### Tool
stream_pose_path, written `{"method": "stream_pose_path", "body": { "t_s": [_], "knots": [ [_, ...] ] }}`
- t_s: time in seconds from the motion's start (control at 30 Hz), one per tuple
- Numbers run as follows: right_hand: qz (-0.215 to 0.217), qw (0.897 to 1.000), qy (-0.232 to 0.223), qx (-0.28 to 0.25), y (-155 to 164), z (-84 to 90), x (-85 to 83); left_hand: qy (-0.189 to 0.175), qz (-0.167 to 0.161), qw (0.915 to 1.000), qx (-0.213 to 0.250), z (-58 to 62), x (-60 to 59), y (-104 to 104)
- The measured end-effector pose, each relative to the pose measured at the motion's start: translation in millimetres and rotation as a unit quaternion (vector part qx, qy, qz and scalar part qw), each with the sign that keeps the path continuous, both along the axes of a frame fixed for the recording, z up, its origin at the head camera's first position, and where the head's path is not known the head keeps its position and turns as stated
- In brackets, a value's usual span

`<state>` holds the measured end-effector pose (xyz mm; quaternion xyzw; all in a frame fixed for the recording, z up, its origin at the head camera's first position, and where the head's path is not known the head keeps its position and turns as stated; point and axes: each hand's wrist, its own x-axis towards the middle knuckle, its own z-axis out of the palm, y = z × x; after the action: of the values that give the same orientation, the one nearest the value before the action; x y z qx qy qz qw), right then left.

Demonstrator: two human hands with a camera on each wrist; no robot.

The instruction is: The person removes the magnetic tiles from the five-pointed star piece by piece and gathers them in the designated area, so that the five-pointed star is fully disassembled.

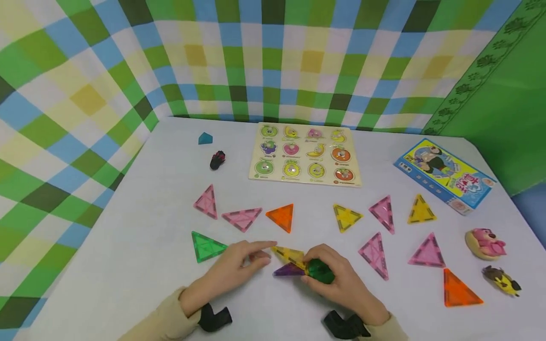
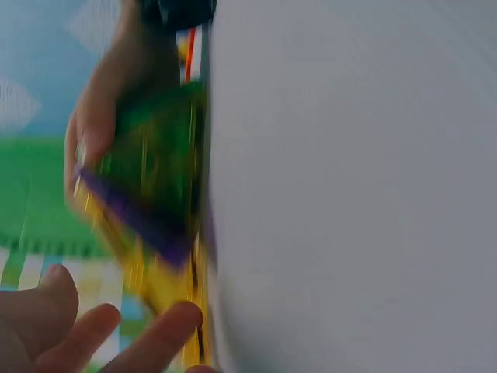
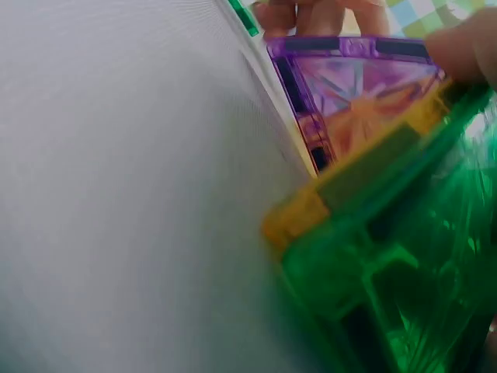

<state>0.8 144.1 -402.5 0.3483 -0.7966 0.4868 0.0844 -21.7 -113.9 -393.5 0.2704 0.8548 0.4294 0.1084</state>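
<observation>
Mid-table, translucent magnetic tiles stand joined in a small build: a yellow triangle (image 1: 288,255), a purple triangle (image 1: 290,270) and a green tile (image 1: 321,271). My right hand (image 1: 341,277) grips the green part between thumb and fingers. In the right wrist view a yellow edge runs along the green tile (image 3: 419,287), with the purple triangle (image 3: 357,85) behind it. My left hand (image 1: 236,265) is at the build's left end, its index finger straight, with a fingertip (image 2: 182,318) right at the yellow tile in the left wrist view.
Loose tiles lie around: a green triangle (image 1: 206,247) beside my left hand, an orange triangle (image 1: 282,217), several pink and yellow ones. Behind are a fruit puzzle board (image 1: 304,154) and a blue box (image 1: 445,175). Small toy figures (image 1: 486,244) lie at the right.
</observation>
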Motion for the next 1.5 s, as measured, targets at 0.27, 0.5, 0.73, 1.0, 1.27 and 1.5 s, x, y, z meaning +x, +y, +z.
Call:
{"method": "stream_pose_path", "body": {
  "t_s": [0.27, 0.5, 0.73, 1.0, 1.27, 1.5],
  "knots": [
    [0.083, 0.996, -0.002, -0.019, -18.8, 20.7, 6.7, -0.112, -0.013, 0.9914, 0.065, -12.7, 7.5, 35.8],
    [0.126, 0.992, -0.016, -0.017, -22.8, 11.7, 8.7, -0.083, 0.048, 0.9887, 0.116, -9.8, -0.1, 38.7],
    [0.159, 0.987, -0.018, 0.006, -21.1, -9.0, 9.1, -0.066, -0.037, 0.9931, 0.090, -6.9, -22.9, 60.5],
    [0.117, 0.990, 0.064, 0.053, -23.8, -8.9, 9.2, 0.069, -0.010, 0.9943, -0.081, 4.8, -24.9, 55.4],
    [0.049, 0.990, 0.047, 0.120, -11.2, -1.9, 15.0, 0.070, -0.071, 0.9832, -0.153, 8.8, 15.4, 25.1],
    [0.021, 0.995, 0.007, 0.096, -2.9, -6.6, 27.4, 0.073, -0.053, 0.9908, -0.101, -0.1, 31.0, 19.3]
  ]
}}
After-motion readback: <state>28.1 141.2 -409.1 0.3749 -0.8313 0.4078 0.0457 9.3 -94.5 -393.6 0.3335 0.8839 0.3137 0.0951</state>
